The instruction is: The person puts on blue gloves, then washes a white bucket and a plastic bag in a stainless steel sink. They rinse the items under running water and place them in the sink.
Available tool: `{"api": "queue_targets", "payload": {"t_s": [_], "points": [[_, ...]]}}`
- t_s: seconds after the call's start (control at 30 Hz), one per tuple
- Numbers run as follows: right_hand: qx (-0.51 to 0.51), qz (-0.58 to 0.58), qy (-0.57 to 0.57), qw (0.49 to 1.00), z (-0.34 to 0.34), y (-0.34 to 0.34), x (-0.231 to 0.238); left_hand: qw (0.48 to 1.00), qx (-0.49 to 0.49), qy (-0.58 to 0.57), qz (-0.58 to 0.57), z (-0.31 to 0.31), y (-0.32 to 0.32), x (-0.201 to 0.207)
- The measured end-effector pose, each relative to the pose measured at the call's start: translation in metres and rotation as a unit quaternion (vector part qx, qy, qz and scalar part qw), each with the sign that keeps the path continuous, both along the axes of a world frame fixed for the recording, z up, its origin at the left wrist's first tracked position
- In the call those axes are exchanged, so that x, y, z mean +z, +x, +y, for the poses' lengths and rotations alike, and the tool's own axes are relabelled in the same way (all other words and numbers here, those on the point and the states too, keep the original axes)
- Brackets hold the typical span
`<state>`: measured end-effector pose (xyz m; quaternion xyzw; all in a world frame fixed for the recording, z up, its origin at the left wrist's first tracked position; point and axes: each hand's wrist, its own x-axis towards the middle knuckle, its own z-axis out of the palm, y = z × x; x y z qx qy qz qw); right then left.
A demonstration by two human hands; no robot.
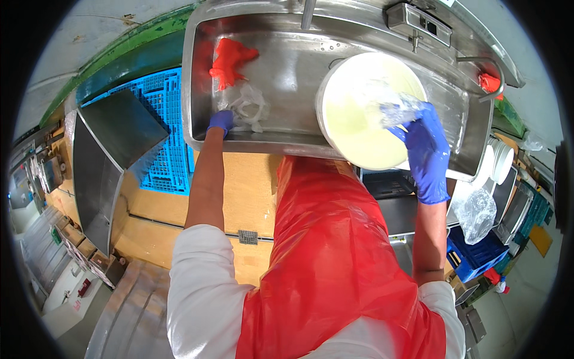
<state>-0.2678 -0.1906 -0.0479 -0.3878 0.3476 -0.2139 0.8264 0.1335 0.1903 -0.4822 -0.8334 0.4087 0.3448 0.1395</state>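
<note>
One blue-gloved right hand, fingers curled nearly closed, is holding a wet translucent clump extending leftward over a round white bucket; the blue-gloved left hand, its grip hidden, is resting beside crumpled clear plastic film in a stainless-steel sink.

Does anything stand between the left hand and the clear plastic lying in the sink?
Nothing visible does. The left hand is beside the clear plastic, contact unclear; the red glove lies beyond them, outside the path.
</note>
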Motion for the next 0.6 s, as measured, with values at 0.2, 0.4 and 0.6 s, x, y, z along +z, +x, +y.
{"api": "queue_targets", "payload": {"t_s": [0.2,0.4,0.6], "points": [[-0.091,0.044,-0.049,0.994,0.001,-0.044,0.012,0.969,0.184,-0.104,0.124,0.003,0.011,0.113],[-0.157,0.039,-0.069,0.984,0.015,-0.063,0.021,0.882,0.339,-0.284,0.161,0.006,-0.004,0.184],[-0.212,0.028,-0.063,0.975,0.026,-0.069,0.020,0.939,0.136,-0.309,0.067,-0.001,-0.004,0.137]]}}
